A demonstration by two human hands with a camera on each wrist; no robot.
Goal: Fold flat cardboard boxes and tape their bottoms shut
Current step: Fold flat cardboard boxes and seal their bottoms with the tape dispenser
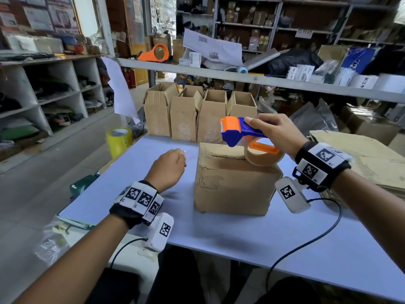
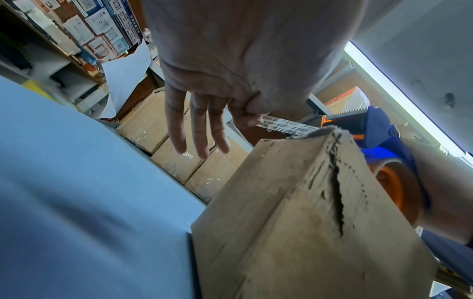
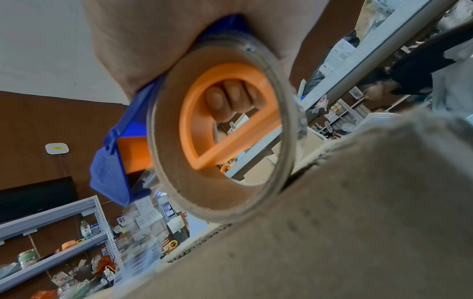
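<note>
A brown corrugated cardboard box [image 1: 232, 185] stood closed-side-up at the centre of the pale blue tabletop [image 1: 140, 154], its top flaps meeting in a ragged seam [image 2: 337, 194]. The person's right hand [image 1: 278, 133] gripped a blue-and-orange plastic tape dispenser [image 1: 243, 131], fingers [image 3: 230, 97] curled through the orange handle loop, thumb along the blue body. The dispenser hung over the box's far right corner, at about one o'clock from the box's centre, with its clear tape roll [image 1: 262, 157] touching or just above the top; I could not tell which. The toothed blade pointed toward ten o'clock.

The left hand [image 1: 167, 170] hovered off the box's left side, at nine o'clock. Thumb and forefinger pinched the free end of a clear tape strip [image 2: 286, 126], which ran across to the dispenser's head; the other three fingers [image 2: 194, 125] hung straight and loose.

Behind the box, at twelve o'clock, four open-topped brown cartons [image 1: 197, 113] stood in a row at the table's far edge. A yellow tape roll [image 1: 119, 141] sat upright at ten o'clock near the table's left edge. A stack of flat brown cardboard sheets [image 1: 361, 159] lay at three o'clock. A second, orange tape dispenser [image 1: 155, 53] rested on the grey shelf [image 1: 219, 73] above.
</note>
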